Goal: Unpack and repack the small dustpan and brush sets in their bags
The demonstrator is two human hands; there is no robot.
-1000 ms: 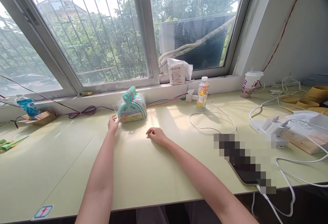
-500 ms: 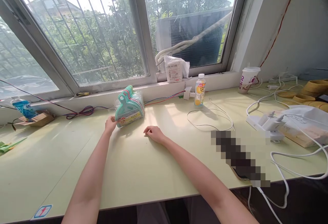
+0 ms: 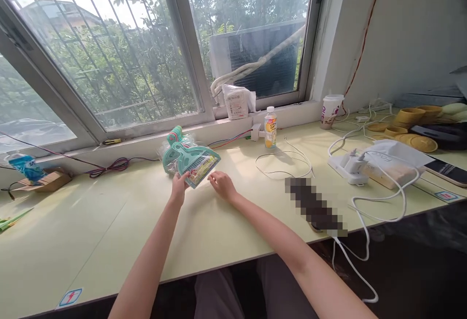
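Observation:
My left hand is closed on the lower left corner of a teal mini dustpan in clear wrapping with a printed yellow label. The dustpan is tilted, its handle pointing up and left. Behind it stand several more wrapped dustpans in a row, with teal and pinkish handles; the front one largely hides them. My right hand is just beside the dustpan's lower right edge. Its fingers are loosely bent and slightly apart, with nothing seen in them.
A drink bottle, a wrapped paper pack and a cup stand along the window side. To the right are a white power strip, cables and a blurred-out device. A small carton lies at far left.
The front dustpan has come away from the row, towards me and to the right, tilting in my left hand. My right hand has lifted a little, nearer its edge. The view has turned right.

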